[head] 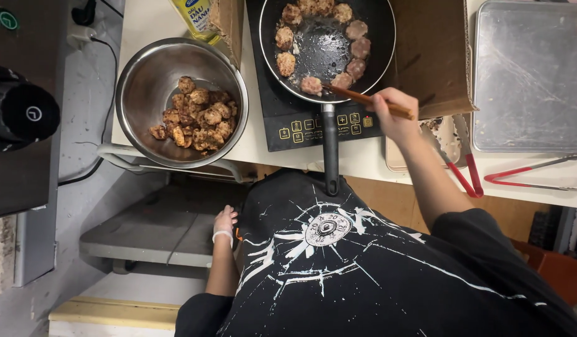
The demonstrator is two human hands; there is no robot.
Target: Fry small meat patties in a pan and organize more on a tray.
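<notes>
The right hand holds chopsticks in a closed grip at the near rim of the pan; the left hand hangs loosely open below the table edge.

On a white counter, at left, a round steel bowl part-filled with browned, fried meat pieces. Just behind it, the lower end of a yellow bottle beside a brown cardboard wall. In the middle, a black induction cooktop with lit orange touch controls along its front edge. At right, a large scratched metal baking tray, lying flat. In front of it, two pairs of red-handled tongs, one across a small beige tray. Far left, a black round-topped appliance and a dark cable against a grey wall. Below the counter, a grey step.
</notes>
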